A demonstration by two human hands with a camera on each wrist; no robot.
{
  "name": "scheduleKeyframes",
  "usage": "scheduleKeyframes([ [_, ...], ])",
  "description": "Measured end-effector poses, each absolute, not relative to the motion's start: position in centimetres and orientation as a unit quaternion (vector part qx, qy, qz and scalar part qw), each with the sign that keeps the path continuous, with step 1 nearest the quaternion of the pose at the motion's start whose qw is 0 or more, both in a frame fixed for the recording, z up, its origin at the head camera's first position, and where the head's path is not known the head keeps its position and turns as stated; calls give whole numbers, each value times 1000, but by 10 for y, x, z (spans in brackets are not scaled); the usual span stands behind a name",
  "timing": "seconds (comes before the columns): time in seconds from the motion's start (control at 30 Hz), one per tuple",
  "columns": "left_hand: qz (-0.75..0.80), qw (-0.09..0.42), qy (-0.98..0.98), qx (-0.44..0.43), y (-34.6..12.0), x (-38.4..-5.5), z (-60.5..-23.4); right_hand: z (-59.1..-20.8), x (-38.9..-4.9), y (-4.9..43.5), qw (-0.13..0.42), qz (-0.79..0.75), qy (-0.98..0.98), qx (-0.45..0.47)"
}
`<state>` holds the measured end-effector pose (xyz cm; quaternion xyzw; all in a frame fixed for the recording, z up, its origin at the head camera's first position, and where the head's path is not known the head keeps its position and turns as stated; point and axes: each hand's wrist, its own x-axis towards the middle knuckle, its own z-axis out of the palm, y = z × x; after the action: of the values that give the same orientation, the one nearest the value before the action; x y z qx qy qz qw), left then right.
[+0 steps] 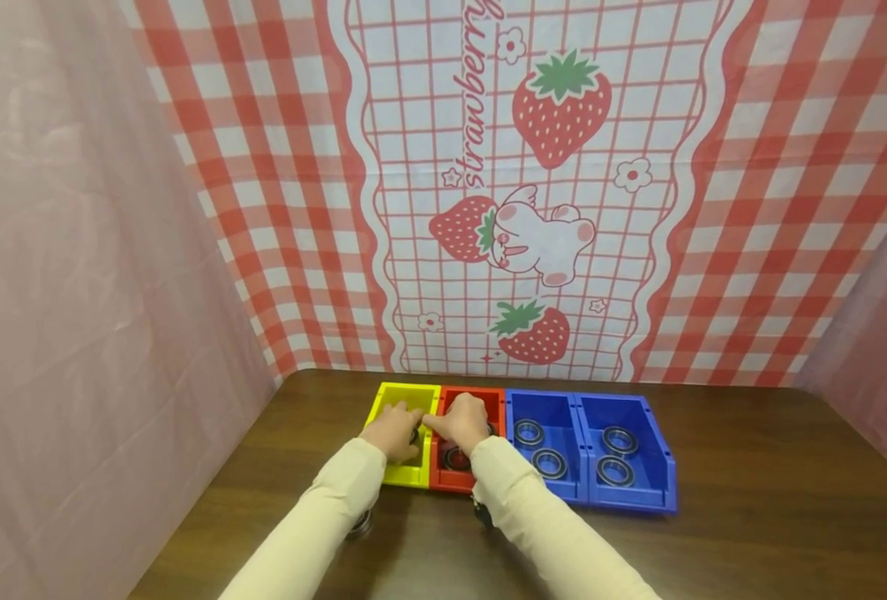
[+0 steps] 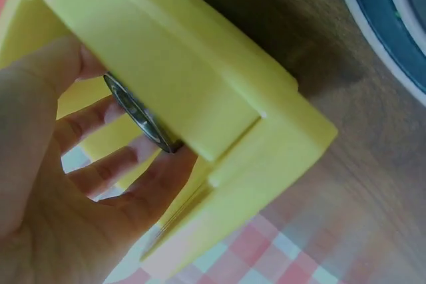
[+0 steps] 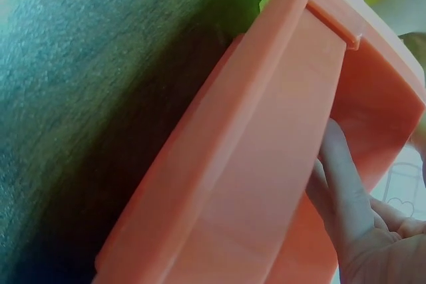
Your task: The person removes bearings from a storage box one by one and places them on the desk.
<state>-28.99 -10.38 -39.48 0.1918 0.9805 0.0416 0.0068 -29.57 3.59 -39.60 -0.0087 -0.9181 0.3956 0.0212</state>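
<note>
My left hand (image 1: 396, 431) reaches into the yellow bin (image 1: 411, 481). Its thumb and fingers hold a ball bearing (image 2: 138, 112) on edge, partly hidden behind the bin's front wall. My right hand (image 1: 464, 421) is inside the red bin (image 1: 498, 400), its fingers (image 3: 346, 184) fairly straight behind the front wall and their tips partly out of sight. In that bin one bearing (image 1: 456, 458) lies near the front, below the right hand. Another bearing (image 1: 492, 430) shows only a sliver beside the hand.
Two blue bins (image 1: 541, 398) (image 1: 667, 467) adjoin the red one on the right, each with two bearings inside. A ring-shaped part (image 1: 359, 525) lies on the brown table (image 1: 278, 467), partly under the left sleeve. A checked strawberry cloth (image 1: 488, 167) hangs behind.
</note>
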Motion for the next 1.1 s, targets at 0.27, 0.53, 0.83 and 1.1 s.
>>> scheduleKeyframes([
  [0.27, 48, 11, 980, 192, -101, -278, -383, -397, -297, 37, 28, 396, -918, -6],
  [0.53, 49, 4, 980, 191, -101, -263, -374, -398, -296, 38, 22, 396, -918, -10],
  [0.83, 54, -18, 976, 210, -102, -244, -363, -396, -297, 39, 30, 394, -919, -4],
  [1.1, 44, -26, 968, 246, -107, -221, -363, -396, -294, 36, 21, 404, -914, -4],
])
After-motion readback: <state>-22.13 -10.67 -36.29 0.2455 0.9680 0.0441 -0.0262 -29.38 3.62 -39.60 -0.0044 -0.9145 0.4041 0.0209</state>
